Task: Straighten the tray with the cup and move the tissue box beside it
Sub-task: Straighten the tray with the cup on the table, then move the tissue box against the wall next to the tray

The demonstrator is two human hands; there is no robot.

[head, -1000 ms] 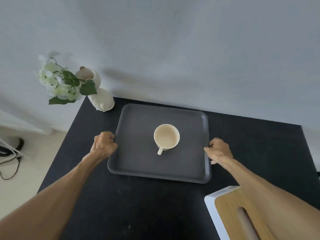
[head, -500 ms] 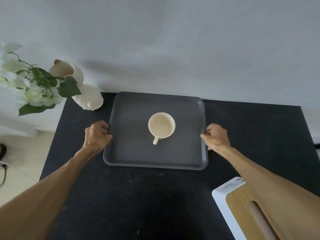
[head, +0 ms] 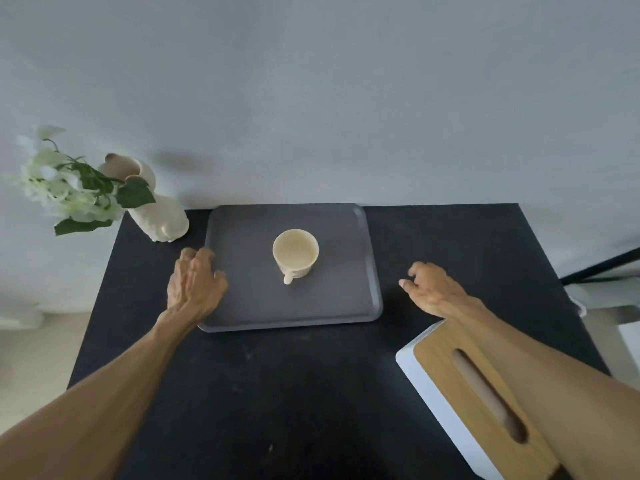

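Black surface point(head: 311, 393) is carrying a squared grey tray point(head: 339, 299) with cream cup point(head: 295, 252); left hand point(head: 194, 285) resting loose-fingered, right hand point(head: 434, 289) empty, should be reaching for the wood-topped tissue box point(head: 474, 393) at four o'clock.

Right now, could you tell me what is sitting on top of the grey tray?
A cream cup stands upright near the middle of the tray, handle toward the camera. The left hand rests over its left rim, hiding that part. The cup looks empty.
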